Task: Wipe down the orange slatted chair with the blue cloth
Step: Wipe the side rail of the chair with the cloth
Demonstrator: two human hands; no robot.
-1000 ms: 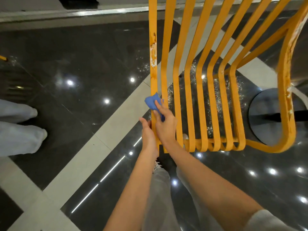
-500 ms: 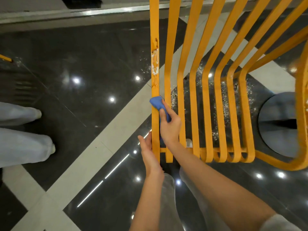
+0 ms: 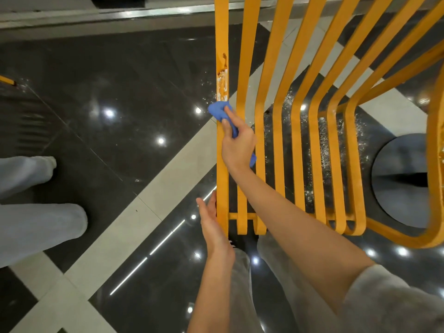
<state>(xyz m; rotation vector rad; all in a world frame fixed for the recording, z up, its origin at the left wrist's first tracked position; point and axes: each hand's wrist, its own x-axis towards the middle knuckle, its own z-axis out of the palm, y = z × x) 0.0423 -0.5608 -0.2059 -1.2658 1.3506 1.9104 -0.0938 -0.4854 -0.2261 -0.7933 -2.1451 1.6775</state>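
While one orange slatted chair (image 3: 298, 121) fills the upper right of the view, two hands and one blue cloth (image 3: 219, 111) work along its leftmost slat. Seven narrow slats can be counted running down to a cross rail near the person's knees, with a wider curved frame piece (image 3: 436, 164) bending round at the far right. The right hand (image 3: 237, 145) grips the cloth, fingers curled over it and pressing it against the leftmost slat; a bunched end of the cloth pokes out beyond the fingertips on the slat's left side, and a small corner shows below the heel of the hand. The left hand (image 3: 212, 224) lies flat, fingers straight and relaxed, against the outer edge of the same slat near its lower end, holding nothing. Just above the cloth the slat's paint is chipped (image 3: 222, 78), with whitish and brown patches; the rest of the slats look smooth and evenly orange. Underfoot lies a glossy dark stone floor (image 3: 115, 75) crossed by pale grey bands (image 3: 153, 203), mirroring many small ceiling lights as bright dots. White specks are scattered on the floor beneath the chair. A round dark grey base (image 3: 403, 179) sits on the floor at the right. At the left edge stand two legs of another person in light trousers (image 3: 36, 224). The wearer's own grey trouser legs (image 3: 242, 296) show at the bottom.
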